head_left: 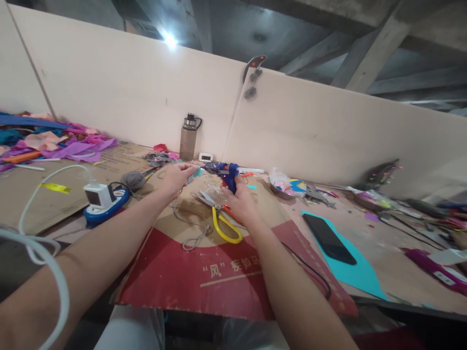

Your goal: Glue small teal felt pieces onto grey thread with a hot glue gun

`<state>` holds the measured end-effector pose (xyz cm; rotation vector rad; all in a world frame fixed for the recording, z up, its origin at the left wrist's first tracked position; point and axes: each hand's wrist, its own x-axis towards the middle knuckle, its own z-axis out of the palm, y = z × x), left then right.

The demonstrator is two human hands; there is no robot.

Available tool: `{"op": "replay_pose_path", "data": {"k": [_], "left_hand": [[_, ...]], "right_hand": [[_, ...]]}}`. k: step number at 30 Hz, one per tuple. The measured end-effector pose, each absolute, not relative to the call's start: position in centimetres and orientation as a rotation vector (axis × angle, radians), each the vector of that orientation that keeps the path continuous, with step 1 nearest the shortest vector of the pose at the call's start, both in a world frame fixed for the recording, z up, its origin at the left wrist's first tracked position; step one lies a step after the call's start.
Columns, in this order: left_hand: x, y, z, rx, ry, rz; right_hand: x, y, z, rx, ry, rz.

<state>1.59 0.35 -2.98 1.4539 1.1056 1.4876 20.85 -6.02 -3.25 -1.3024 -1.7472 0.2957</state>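
Note:
My right hand [239, 194] is wrapped round the handle of a blue glue gun [229, 177], whose nozzle points left. Pinched in my left hand [178, 177] is a small light-blue piece [197, 173], close to the nozzle tip. Below the two hands, scissors with yellow handles [228, 231] lie on a red and brown cardboard sheet [168, 272]. Grey yarn [195, 239] is loosely looped left of the scissors. A red-handled tool lies partly hidden behind my right hand.
A bottle [188, 141] and a small white clock [206, 157] stand by the partition. On the left are a blue power strip [105, 209], cables and coloured scraps [73, 148]. A phone [328, 238] lies on turquoise sheet at right, near a bowl [282, 192].

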Motion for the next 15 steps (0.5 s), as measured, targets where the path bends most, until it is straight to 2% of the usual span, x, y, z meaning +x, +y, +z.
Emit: {"op": "replay_pose_path", "data": {"k": [15], "left_hand": [[1.73, -0.17, -2.52, 1.473, 1.119, 1.467]], "right_hand": [[20.63, -6.11, -3.15, -1.264, -1.739, 0.314]]}}
